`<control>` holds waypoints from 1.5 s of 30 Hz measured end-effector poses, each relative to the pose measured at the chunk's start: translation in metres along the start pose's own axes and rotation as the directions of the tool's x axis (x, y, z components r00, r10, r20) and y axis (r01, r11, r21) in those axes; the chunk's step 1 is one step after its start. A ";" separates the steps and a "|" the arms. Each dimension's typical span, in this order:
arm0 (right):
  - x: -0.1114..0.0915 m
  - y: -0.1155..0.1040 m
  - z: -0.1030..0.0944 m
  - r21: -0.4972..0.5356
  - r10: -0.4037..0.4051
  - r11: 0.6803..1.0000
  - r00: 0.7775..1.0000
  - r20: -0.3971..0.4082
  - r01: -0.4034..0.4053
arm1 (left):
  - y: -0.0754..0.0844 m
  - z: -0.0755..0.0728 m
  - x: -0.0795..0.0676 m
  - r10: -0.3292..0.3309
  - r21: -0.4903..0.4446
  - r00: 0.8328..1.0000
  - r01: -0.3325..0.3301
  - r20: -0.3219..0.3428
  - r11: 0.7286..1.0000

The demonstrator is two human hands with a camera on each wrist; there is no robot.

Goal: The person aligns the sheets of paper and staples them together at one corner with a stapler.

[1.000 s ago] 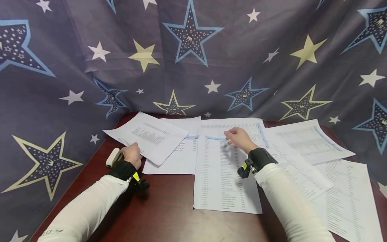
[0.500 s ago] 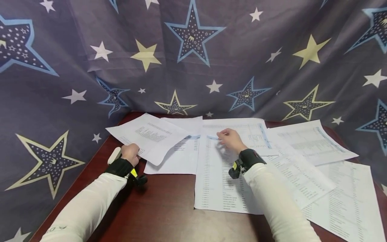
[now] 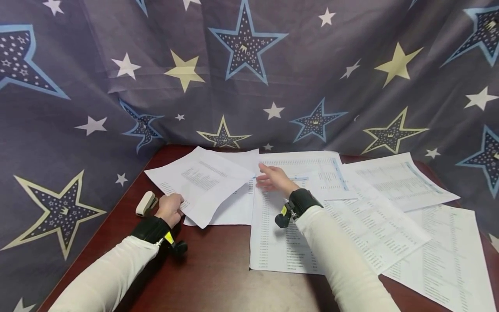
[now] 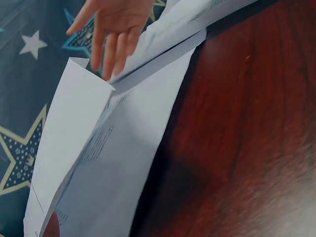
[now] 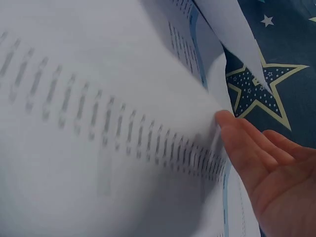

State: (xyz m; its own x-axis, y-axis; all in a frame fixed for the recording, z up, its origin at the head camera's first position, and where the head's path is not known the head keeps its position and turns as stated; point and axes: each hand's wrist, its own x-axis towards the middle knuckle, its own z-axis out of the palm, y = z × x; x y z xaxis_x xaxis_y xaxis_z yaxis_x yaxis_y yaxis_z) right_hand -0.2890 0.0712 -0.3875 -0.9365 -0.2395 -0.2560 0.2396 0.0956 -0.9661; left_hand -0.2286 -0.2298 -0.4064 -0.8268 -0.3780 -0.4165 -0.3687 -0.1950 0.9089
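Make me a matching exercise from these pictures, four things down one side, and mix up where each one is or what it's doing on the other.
1. left hand
2. right hand
3. small pale object
4. curtain

A. star-patterned, behind the table
B. outstretched over printed sheets
C. lying near the table's left edge
D. gripping a raised sheet

Pairs: 1-D, 2-B, 3-C, 4-A

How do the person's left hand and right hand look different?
The left hand grips a tilted sheet, while the right hand seems to hold nothing. The right hand's fingers stretch out straight; the left hand's curl at the sheet's edge. The left hand is near the small pale object; the right hand is over the middle papers. Both have a black wrist strap and white sleeve.
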 end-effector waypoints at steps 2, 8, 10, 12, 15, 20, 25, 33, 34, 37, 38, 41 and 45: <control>0.001 -0.001 0.004 0.009 0.019 1.000 1.000 0.006 -0.019 | -0.002 0.001 -0.005 0.002 0.000 1.000 -0.002 0.022 1.000; 0.003 -0.004 0.016 -0.071 0.047 0.996 0.999 0.023 -0.045 | -0.006 0.007 -0.014 0.042 0.019 0.997 -0.044 0.071 0.999; 0.004 -0.004 0.020 -0.142 0.036 0.989 0.999 0.026 -0.032 | -0.007 0.008 -0.017 0.059 0.012 0.993 -0.060 0.098 0.998; 0.004 -0.002 0.022 -0.225 0.004 0.974 1.000 0.025 0.002 | -0.007 0.009 -0.018 0.067 0.008 0.989 -0.069 0.133 0.998; 0.005 0.001 0.024 -0.323 -0.049 0.945 0.999 0.016 0.051 | -0.003 0.008 -0.021 0.068 0.034 0.986 -0.074 0.151 0.997; 0.006 0.002 0.024 -0.395 -0.074 0.915 0.996 0.039 0.084 | 0.005 0.004 -0.022 0.051 0.056 0.989 -0.059 0.140 0.997; 0.002 0.003 0.020 -0.455 -0.082 0.885 0.995 0.054 0.097 | 0.008 0.005 -0.022 0.046 0.051 0.986 -0.055 0.159 0.997; -0.006 -0.001 0.004 -0.480 -0.059 0.873 0.996 0.062 0.082 | 0.010 0.013 -0.019 0.045 0.055 0.968 -0.060 0.247 0.997; -0.008 -0.001 0.000 -0.477 -0.057 0.875 0.996 0.067 0.082 | 0.010 0.015 -0.018 0.045 0.055 0.964 -0.062 0.263 0.997; -0.014 -0.002 -0.012 -0.472 -0.055 0.877 0.995 0.087 0.089 | 0.009 0.024 -0.016 0.059 0.071 0.951 -0.085 0.303 0.994; -0.017 -0.003 -0.017 -0.478 -0.055 0.874 0.994 0.090 0.092 | 0.009 0.027 -0.015 0.068 0.077 0.947 -0.096 0.313 0.992; -0.026 -0.004 -0.032 -0.498 -0.045 0.863 0.994 0.101 0.090 | 0.006 0.039 -0.014 0.096 0.098 0.939 -0.136 0.329 0.986; -0.039 -0.005 -0.049 -0.530 -0.036 0.843 0.993 0.116 0.093 | 0.003 0.055 -0.016 0.110 0.108 0.930 -0.156 0.350 0.982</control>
State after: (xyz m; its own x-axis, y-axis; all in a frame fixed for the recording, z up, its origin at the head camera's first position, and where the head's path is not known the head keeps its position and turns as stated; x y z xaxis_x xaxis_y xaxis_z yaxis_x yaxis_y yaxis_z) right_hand -0.2666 0.1275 -0.3713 -0.9086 -0.3532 -0.2229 -0.0204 0.5705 -0.8210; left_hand -0.2400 -0.1746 -0.3953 -0.9583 -0.0564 -0.2803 -0.2787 -0.0348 0.9598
